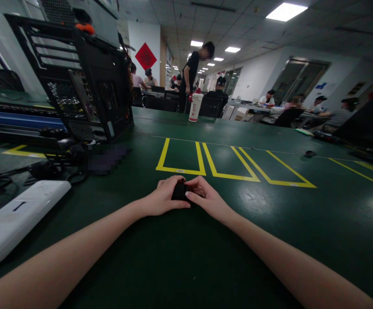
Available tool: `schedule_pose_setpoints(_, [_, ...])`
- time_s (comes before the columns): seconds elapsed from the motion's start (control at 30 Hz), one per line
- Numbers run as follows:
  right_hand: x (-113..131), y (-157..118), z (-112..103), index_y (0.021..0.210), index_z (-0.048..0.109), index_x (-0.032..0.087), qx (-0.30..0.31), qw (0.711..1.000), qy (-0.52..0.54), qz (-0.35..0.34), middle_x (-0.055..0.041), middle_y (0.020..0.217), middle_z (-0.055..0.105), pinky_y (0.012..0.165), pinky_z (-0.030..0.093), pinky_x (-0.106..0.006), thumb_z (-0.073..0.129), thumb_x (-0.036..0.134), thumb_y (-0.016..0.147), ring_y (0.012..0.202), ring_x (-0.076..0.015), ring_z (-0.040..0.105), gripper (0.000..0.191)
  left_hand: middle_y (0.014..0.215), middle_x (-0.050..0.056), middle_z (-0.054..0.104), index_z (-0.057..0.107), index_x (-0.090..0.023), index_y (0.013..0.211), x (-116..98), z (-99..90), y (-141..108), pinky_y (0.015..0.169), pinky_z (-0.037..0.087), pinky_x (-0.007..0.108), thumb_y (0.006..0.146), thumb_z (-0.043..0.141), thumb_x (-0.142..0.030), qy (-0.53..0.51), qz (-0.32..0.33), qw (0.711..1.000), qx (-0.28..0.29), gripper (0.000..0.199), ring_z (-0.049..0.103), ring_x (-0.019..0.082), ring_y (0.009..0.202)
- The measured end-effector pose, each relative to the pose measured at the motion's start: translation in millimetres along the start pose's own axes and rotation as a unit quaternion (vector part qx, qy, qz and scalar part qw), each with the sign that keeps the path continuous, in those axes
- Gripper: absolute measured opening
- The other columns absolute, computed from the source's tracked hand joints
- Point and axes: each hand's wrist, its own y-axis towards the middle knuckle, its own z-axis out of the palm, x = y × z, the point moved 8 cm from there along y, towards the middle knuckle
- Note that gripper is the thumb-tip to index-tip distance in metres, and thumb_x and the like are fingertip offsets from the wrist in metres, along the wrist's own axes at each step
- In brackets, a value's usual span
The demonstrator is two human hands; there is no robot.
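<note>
A small black object (178, 192) is between my two hands, just in front of the yellow tape outlines on the green table (186, 253). My left hand (163, 198) wraps round its left side, with the thumb along the near side. From the right, my right hand (204, 194) grips it with thumb and fingers. What the object is, I cannot make out. Both forearms reach in from the lower corners.
An open black computer case (99, 86) stands at the left, with cables near it. A white device (25, 214) lies at the lower left. Further back are a white bottle (195, 106) and a standing person (191, 71). Several people sit behind.
</note>
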Motion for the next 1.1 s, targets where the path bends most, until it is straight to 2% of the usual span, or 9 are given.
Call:
schedule_pose_setpoints(0.17, [-3.8, 2.1, -1.4, 0.101, 0.048, 0.02, -0.02, 1.0, -0.02, 0.009, -0.0033, 0.098, 0.055, 0.084, 0.043, -0.037, 0.055, 0.028, 0.078, 0.092, -0.0162, 0.054, 0.025, 0.117, 0.01, 0.044, 0.033, -0.017, 0.119, 3.1, 1.5, 1.6, 0.091, 0.031, 0.043, 0.072, 0.059, -0.046, 0.006, 0.011, 1.0, -0.017, 0.061, 0.042, 0.027, 0.107])
schedule_pose_setpoints(0.47, [3.1, -0.1, 0.4, 0.101, 0.048, 0.023, 0.004, 1.0, -0.007, -0.022, -0.0014, 0.103, 0.053, 0.09, 0.04, -0.038, 0.058, 0.021, 0.075, 0.099, -0.0163, 0.052, 0.027, 0.117, 0.01, 0.044, 0.033, -0.018, 0.119, 3.5, 2.5, 2.2, 0.091, 0.031, 0.043, 0.072, 0.059, -0.045, 0.007, 0.009, 1.0, -0.012, 0.06, 0.043, 0.026, 0.106])
schedule_pose_setpoints(0.63, [-0.6, 0.3, 0.0, 0.1, 0.048, 0.022, -0.006, 1.0, -0.008, -0.004, -0.0021, 0.098, 0.055, 0.084, 0.044, -0.038, 0.053, 0.028, 0.079, 0.093, -0.0162, 0.055, 0.022, 0.118, 0.01, 0.044, 0.032, -0.018, 0.119, 2.2, 1.9, 1.6, 0.091, 0.031, 0.043, 0.073, 0.058, -0.046, 0.002, 0.009, 1.0, -0.01, 0.06, 0.042, 0.027, 0.108])
schedule_pose_setpoints(0.83, [-5.7, 2.0, -0.3, 0.103, 0.048, 0.02, -0.007, 1.0, -0.013, 0.022, -0.004, 0.102, 0.055, 0.086, 0.043, -0.039, 0.053, 0.027, 0.079, 0.095, -0.0169, 0.054, 0.026, 0.118, 0.01, 0.044, 0.033, -0.017, 0.119, 0.9, 0.9, 1.5, 0.091, 0.031, 0.042, 0.073, 0.058, -0.045, 0.001, 0.003, 1.0, -0.005, 0.06, 0.041, 0.027, 0.108])
schedule_pose_setpoints(1.0, [0.7, 0.2, 0.3, 0.098, 0.048, 0.022, 0.002, 1.0, 0.004, -0.004, -0.0013, 0.102, 0.054, 0.087, 0.043, -0.037, 0.06, 0.021, 0.073, 0.096, -0.0162, 0.054, 0.027, 0.118, 0.01, 0.044, 0.033, -0.019, 0.119, 1.8, 1.2, 0.9, 0.09, 0.032, 0.043, 0.072, 0.058, -0.046, 0.002, 0.003, 1.0, -0.007, 0.06, 0.042, 0.027, 0.107])
schedule_pose_setpoints(1.1, [2.4, -0.7, 0.1, 0.098, 0.048, 0.022, 0.0, 1.0, -0.001, -0.011, -0.0012, 0.101, 0.054, 0.087, 0.042, -0.037, 0.056, 0.022, 0.076, 0.096, -0.0157, 0.054, 0.023, 0.116, 0.009, 0.045, 0.032, -0.019, 0.119, 3.5, 2.0, 1.1, 0.09, 0.031, 0.044, 0.072, 0.059, -0.046, 0.002, 0.007, 1.0, -0.011, 0.06, 0.043, 0.027, 0.106])
